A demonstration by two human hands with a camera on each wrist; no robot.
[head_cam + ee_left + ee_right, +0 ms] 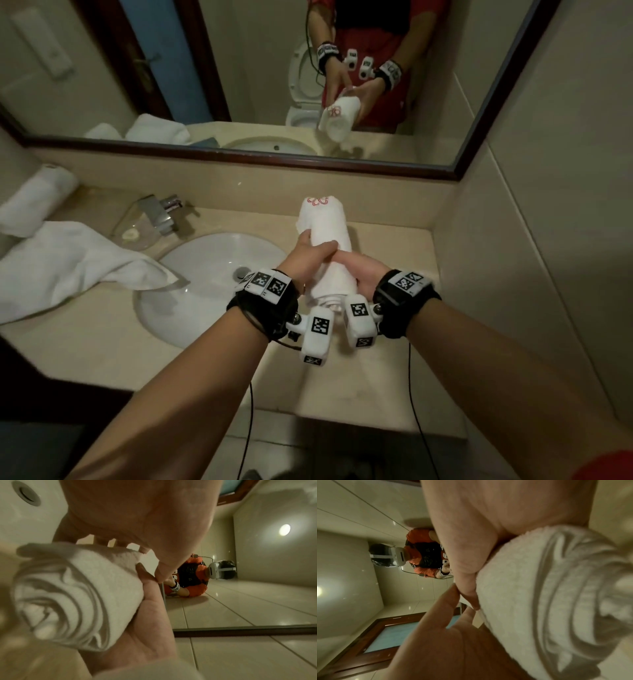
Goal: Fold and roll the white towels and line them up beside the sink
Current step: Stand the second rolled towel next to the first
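A rolled white towel (325, 222) with red embroidery on its far end is held between both hands, above the counter to the right of the sink (212, 274). My left hand (310, 251) grips the roll from the left, thumb on top. From the right, my right hand (356, 274) wraps the roll near its close end. The left wrist view shows the roll's spiral end (68, 595); the right wrist view shows the same end (556, 601). An unfolded white towel (68, 267) lies left of the sink, one corner over the basin rim. Another rolled towel (37, 198) lies at the far left.
The chrome faucet (161, 212) stands behind the sink, with a clear glass dish (137, 233) beside it. A dark-framed mirror (239, 161) runs along the back wall. A tiled wall (513, 274) closes the counter (387, 240) on the right.
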